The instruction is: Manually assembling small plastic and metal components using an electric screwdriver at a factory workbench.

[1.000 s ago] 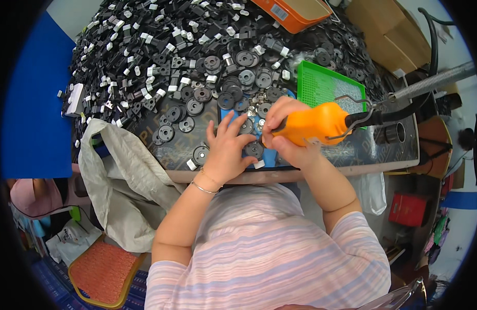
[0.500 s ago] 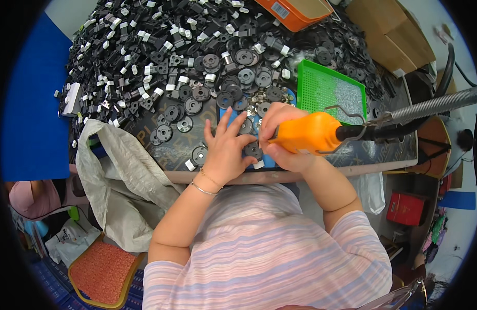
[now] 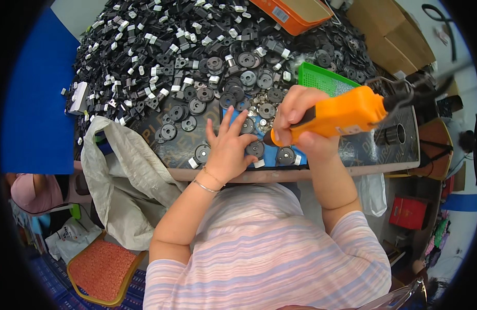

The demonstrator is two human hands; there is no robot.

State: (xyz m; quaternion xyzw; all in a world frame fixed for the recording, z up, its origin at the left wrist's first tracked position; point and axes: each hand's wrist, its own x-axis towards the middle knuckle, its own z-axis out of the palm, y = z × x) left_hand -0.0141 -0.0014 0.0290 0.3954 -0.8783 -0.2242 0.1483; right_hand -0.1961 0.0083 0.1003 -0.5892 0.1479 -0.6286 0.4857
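My right hand point(image 3: 304, 119) is wrapped round an orange electric screwdriver point(image 3: 347, 111), which lies tilted with its dark nose toward the left. Close by, my left hand point(image 3: 229, 150) rests on the work surface, outer fingers spread. Its thumb and forefinger bracket a black round part point(image 3: 255, 149) with a white tab, holding it at the edge of a blue mat point(image 3: 269, 155). The screwdriver's nose is just right of and above that part; whether its bit touches anything cannot be made out. A similar round part point(image 3: 286, 156) lies under my right wrist, another point(image 3: 202, 153) left of my left hand.
A big heap of black parts with white tabs point(image 3: 145, 57) covers the far left. Small metal pieces point(image 3: 259, 106) and loose black discs point(image 3: 197, 106) lie beyond my hands. A green tray point(image 3: 321, 77), an orange box point(image 3: 295, 15) and a cardboard box point(image 3: 391, 36) stand at far right.
My right hand has drawn the screwdriver up and to the right, away from the held part, uncovering the round part at right. My left hand has kept its place.
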